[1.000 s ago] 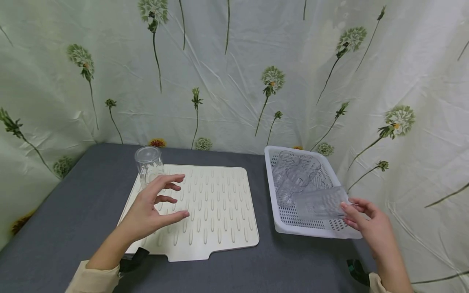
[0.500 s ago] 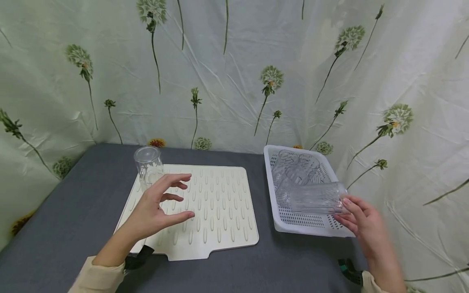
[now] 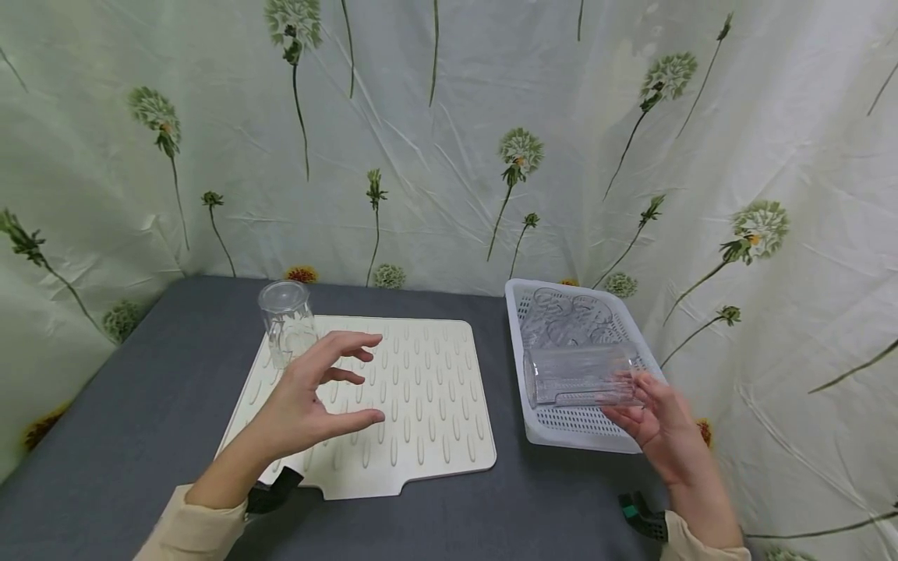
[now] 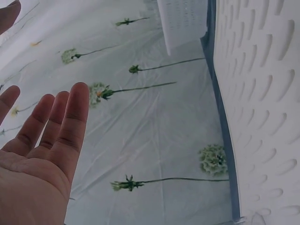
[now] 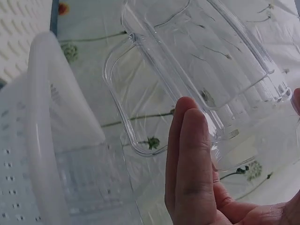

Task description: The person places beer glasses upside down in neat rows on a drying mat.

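Observation:
My right hand (image 3: 662, 428) grips a clear mug (image 3: 578, 374) by its base end, thumb on one side and fingers on the other. The mug lies sideways over the basket, its mouth facing left; its looped handle (image 5: 112, 93) shows in the right wrist view. Over the cream ridged drying mat (image 3: 414, 413), my left hand (image 3: 305, 405) is held with fingers and thumb spread apart, nothing between them. Another clear mug (image 3: 289, 323) stands upside down at the mat's back left corner, just beyond the left hand.
A white perforated basket (image 3: 582, 442) sits to the right of the mat, with several clear glass pieces (image 3: 561, 315) inside. Grey cloth (image 3: 126, 413) covers the table. A flowered curtain (image 3: 435, 156) hangs behind and along the right side.
The right hand has lifted the mug from the basket and brought it leftward, its mouth turning more toward the left. My left hand has shifted slightly right over the mat.

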{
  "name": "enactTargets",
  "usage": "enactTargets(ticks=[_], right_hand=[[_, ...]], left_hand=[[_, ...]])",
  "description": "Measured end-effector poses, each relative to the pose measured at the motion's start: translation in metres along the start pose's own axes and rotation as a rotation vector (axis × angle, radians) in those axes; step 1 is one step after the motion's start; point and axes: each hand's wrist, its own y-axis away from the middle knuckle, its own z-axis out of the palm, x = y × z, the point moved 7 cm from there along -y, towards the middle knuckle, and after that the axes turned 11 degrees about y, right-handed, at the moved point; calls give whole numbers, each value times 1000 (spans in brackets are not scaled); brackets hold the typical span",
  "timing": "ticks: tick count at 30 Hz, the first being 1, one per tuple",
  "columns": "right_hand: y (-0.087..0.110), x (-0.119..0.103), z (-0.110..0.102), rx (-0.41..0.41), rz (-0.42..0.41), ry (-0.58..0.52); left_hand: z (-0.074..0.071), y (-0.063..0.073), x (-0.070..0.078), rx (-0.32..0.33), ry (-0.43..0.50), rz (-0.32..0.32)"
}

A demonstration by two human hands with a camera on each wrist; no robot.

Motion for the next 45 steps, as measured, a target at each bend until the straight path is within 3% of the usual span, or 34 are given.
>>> enactTargets(ticks=[10, 18, 23, 33, 41, 45], right_hand=[[-6, 7, 31, -88, 31, -58], [-4, 10, 67, -301, 14, -217], [-4, 13, 83, -380, 25, -288], [-4, 17, 110, -483, 60, -422], [-1, 26, 133, -529, 96, -486], [0, 29, 142, -542, 126, -505]], left_hand=[[14, -11, 12, -61, 18, 71], [20, -19, 16, -99, 48, 102], [23, -20, 17, -109, 62, 120], [30, -21, 27, -134, 93, 228], [39, -23, 32, -200, 88, 215], [43, -23, 36, -224, 88, 240]])
